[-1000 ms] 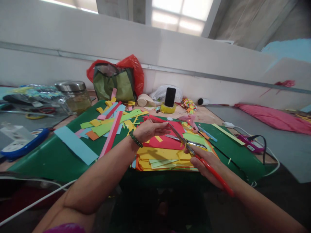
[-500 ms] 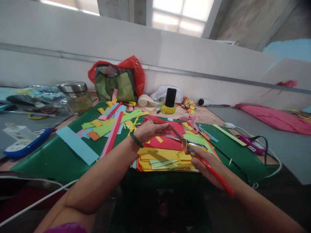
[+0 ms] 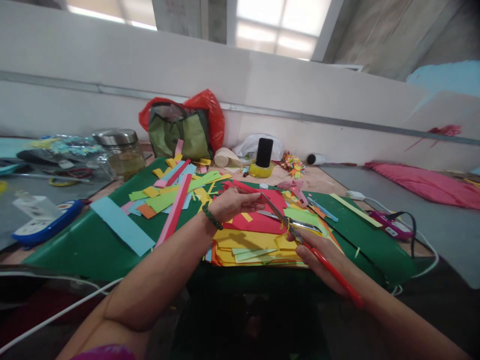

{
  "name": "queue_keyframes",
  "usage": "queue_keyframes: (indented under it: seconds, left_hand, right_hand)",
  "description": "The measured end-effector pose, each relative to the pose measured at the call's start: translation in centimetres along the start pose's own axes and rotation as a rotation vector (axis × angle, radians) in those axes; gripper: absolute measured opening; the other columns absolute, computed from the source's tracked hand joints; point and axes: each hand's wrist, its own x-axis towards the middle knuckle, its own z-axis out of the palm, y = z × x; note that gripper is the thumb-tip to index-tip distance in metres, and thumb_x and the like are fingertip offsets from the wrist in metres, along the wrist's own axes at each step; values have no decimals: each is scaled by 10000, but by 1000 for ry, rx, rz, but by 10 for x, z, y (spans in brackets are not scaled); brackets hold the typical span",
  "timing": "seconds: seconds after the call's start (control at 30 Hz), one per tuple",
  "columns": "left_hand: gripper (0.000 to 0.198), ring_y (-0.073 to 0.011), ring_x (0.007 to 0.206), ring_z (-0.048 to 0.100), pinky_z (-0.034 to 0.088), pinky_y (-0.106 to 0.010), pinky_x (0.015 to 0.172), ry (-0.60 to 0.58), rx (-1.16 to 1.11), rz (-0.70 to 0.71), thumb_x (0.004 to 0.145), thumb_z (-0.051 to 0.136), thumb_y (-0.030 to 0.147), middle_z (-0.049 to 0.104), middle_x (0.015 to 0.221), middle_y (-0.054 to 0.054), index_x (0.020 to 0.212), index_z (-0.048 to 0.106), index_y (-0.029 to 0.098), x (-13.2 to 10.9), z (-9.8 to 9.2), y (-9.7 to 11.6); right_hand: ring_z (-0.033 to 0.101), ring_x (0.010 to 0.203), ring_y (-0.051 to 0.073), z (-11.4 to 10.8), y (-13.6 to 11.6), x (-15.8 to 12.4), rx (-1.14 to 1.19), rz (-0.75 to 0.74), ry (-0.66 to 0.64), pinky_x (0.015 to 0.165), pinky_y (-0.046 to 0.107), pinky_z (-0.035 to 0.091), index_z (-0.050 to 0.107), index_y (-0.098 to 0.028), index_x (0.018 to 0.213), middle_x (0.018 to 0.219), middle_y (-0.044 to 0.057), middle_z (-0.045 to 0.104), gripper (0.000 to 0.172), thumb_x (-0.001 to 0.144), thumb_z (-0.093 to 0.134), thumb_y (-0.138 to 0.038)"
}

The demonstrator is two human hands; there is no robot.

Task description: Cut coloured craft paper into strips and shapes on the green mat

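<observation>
My left hand point(image 3: 240, 204) is closed in a pinch, palm side partly hidden, on a strip of red paper point(image 3: 243, 186) above the stack. A green bead bracelet point(image 3: 212, 218) circles that wrist. My right hand point(image 3: 318, 252) is wrapped round red-handled scissors point(image 3: 330, 270), seen nearly edge-on. Their metal blades point up and left, with the tip at the left fingers and the red strip. A small yellow piece point(image 3: 288, 225) shows by the blades at my right fingers. Below lie red sheets point(image 3: 258, 222) and yellow sheets point(image 3: 228, 242), with a metal-bladed cutter point(image 3: 305, 226) on top.
Coloured paper strips point(image 3: 168, 200) are heaped at left on the green mat point(image 3: 86, 247), near a blue strip point(image 3: 122, 225). Behind stand a glass jar point(image 3: 123, 160), a green bag point(image 3: 180, 132) and a phone point(image 3: 264, 151) on yellow tape point(image 3: 261, 171). A pink glue gun point(image 3: 296, 192) lies right.
The whole view has shifted slightly, with the scene sitting a little lower and to the right. Both hands keep nearly the same pose, the scissors and red strip still held.
</observation>
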Motion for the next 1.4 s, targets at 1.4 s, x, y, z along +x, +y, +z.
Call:
queue_keyframes:
  seconds: [1.4]
  left_hand:
    - [242, -149, 702, 707, 504, -228, 655, -16, -44, -132, 918, 552, 221, 763, 924, -109, 811, 738, 109, -6, 4, 12]
  right_hand:
    - [441, 508, 131, -4, 3, -5, 124, 58, -55, 488, 254, 387, 585, -210, 977, 581, -28, 465, 581, 881, 323, -719]
